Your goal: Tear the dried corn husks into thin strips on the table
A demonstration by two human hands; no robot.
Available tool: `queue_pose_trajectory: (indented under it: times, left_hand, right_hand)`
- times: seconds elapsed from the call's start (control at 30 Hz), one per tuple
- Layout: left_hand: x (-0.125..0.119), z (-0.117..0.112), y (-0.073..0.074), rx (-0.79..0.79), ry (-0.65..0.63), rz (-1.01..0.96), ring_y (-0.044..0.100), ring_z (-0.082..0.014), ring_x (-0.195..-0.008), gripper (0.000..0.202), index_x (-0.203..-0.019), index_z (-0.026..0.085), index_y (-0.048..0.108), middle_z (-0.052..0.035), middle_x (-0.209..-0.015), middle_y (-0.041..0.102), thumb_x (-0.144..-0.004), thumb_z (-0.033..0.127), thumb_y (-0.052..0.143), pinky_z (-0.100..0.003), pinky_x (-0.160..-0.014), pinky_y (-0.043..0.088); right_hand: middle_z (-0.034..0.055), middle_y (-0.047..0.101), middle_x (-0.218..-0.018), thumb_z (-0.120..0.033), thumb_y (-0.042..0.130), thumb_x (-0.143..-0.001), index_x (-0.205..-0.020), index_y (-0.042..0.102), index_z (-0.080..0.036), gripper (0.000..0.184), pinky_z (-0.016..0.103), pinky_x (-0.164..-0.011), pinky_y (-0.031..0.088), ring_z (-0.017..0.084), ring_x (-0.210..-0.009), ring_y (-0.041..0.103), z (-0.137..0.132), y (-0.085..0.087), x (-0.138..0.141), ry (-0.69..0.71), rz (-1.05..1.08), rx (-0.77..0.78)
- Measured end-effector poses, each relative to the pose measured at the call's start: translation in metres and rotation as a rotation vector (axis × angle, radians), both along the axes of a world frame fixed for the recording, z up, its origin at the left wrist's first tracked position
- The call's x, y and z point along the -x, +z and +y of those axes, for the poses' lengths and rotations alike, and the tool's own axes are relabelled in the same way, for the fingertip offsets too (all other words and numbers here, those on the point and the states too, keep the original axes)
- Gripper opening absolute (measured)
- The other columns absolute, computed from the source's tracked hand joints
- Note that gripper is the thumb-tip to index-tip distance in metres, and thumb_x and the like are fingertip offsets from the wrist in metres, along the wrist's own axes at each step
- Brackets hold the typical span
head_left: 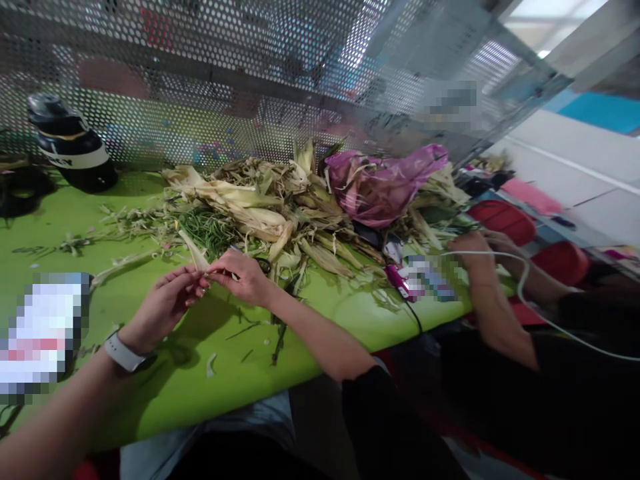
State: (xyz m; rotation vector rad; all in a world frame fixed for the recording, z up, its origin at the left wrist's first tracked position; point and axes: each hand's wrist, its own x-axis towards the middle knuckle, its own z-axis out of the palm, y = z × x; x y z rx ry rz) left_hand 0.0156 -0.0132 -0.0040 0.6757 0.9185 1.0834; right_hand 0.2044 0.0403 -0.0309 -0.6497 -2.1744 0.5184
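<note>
My left hand [177, 295], with a pale watch [121, 352] on its wrist, pinches the lower end of a pale corn husk strip [193, 250] that points up and away. Close against it, my right hand [243, 277] pinches the same end from the right, its fingertips meeting the left ones. What lies right between the fingertips is too small to make out. Just behind both hands sits a clump of thin green strands [213, 229]. Beyond it spreads a large heap of dry corn husks [255, 200]. Dark scissor-like loops [263, 265] show beside my right hand.
A purple plastic bag [375, 183] rests on the heap's right side. A black bottle [75, 150] stands at the back left, and a blurred phone-like screen [43, 330] lies left. At right, a co-worker's hands [475, 250] work near a white cable [523, 273]. A perforated metal panel [200, 73] borders the green table [200, 410].
</note>
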Motion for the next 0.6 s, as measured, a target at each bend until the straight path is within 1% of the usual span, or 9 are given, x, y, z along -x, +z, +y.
queue_pose_trajectory:
  times: [0.07, 0.17, 0.27, 0.33, 0.43, 0.5, 0.6]
  left_hand:
    - [0.001, 0.0, -0.002, 0.005, -0.027, 0.001, 0.056, -0.0065, -0.056, 0.018, -0.079, 0.014, 0.067, -0.0023, -0.073, 0.066, -0.074, 0.028, 0.078, -0.014, -0.043, 0.039]
    - [0.001, 0.0, -0.005, -0.002, -0.046, 0.004, 0.059, -0.0077, -0.057, 0.018, -0.08, 0.014, 0.065, -0.0025, -0.073, 0.067, -0.075, 0.026, 0.077, -0.014, -0.044, 0.04]
    - [-0.003, -0.001, -0.005, -0.039, -0.004, 0.052, 0.063, -0.0114, -0.062, 0.02, -0.082, 0.015, 0.063, -0.0034, -0.074, 0.068, -0.073, 0.026, 0.077, -0.016, -0.046, 0.044]
    - [-0.006, -0.003, -0.004, -0.076, 0.028, 0.103, 0.064, -0.0131, -0.063, 0.02, -0.083, 0.015, 0.063, -0.0034, -0.074, 0.068, -0.073, 0.027, 0.076, -0.018, -0.048, 0.047]
    - [-0.008, -0.005, -0.003, -0.146, 0.029, 0.192, 0.063, -0.0132, -0.062, 0.02, -0.083, 0.015, 0.064, -0.0023, -0.073, 0.067, -0.076, 0.031, 0.074, -0.021, -0.051, 0.048]
    - [-0.008, -0.005, -0.004, -0.197, 0.011, 0.246, 0.062, -0.0133, -0.062, 0.02, -0.084, 0.016, 0.064, -0.0018, -0.073, 0.066, -0.079, 0.033, 0.072, -0.022, -0.052, 0.049]
    - [-0.007, -0.005, -0.005, -0.256, -0.001, 0.29, 0.063, -0.0146, -0.067, 0.02, -0.088, 0.017, 0.065, -0.0027, -0.079, 0.067, -0.081, 0.035, 0.071, -0.023, -0.056, 0.05]
  right_hand:
    - [0.0063, 0.065, -0.092, -0.038, 0.051, -0.097, -0.101, 0.066, -0.02, 0.024, 0.027, -0.077, 0.048, 0.014, -0.087, 0.059, 0.001, -0.003, 0.002, -0.022, -0.025, -0.008]
    - [0.0061, 0.064, -0.089, -0.039, 0.052, -0.096, -0.095, 0.066, -0.018, 0.025, 0.026, -0.076, 0.048, 0.014, -0.084, 0.059, -0.003, -0.003, 0.005, -0.072, 0.015, -0.005]
    - [0.0048, 0.063, -0.086, -0.04, 0.054, -0.095, -0.091, 0.063, -0.018, 0.024, 0.026, -0.073, 0.047, 0.013, -0.08, 0.058, -0.009, -0.001, 0.009, -0.12, 0.054, 0.064]
    - [0.0036, 0.063, -0.086, -0.042, 0.054, -0.094, -0.095, 0.06, -0.017, 0.025, 0.025, -0.07, 0.047, 0.012, -0.076, 0.058, -0.012, -0.001, 0.011, -0.128, 0.07, 0.158]
    - [0.0008, 0.062, -0.083, -0.043, 0.054, -0.093, -0.106, 0.054, -0.017, 0.029, 0.024, -0.068, 0.047, 0.011, -0.07, 0.058, -0.014, -0.004, 0.013, -0.111, 0.108, 0.294]
    - [-0.0005, 0.061, -0.081, -0.042, 0.055, -0.093, -0.11, 0.051, -0.017, 0.03, 0.024, -0.067, 0.047, 0.011, -0.069, 0.059, -0.014, -0.005, 0.013, -0.096, 0.116, 0.341]
    - [-0.0005, 0.063, -0.08, -0.04, 0.053, -0.094, -0.111, 0.05, -0.018, 0.028, 0.025, -0.068, 0.047, 0.012, -0.07, 0.062, -0.015, -0.005, 0.013, -0.086, 0.109, 0.356]
